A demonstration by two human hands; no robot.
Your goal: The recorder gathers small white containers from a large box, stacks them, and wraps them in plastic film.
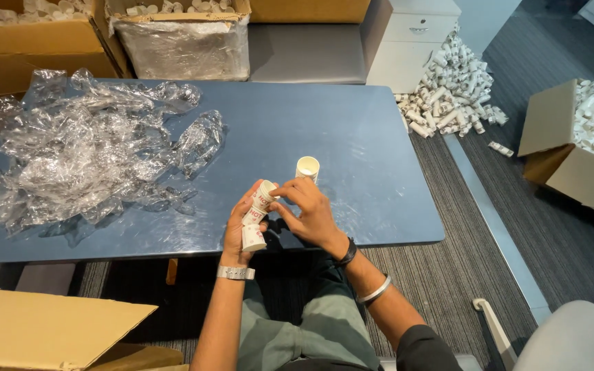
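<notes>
Blue desk, crumpled plastic wrap at left. Left hand gripped a short stack of paper cups over the near edge; right-hand fingers pinched the top rim. Light, crushable; best held by the sides. Single cup stood beyond.
</notes>
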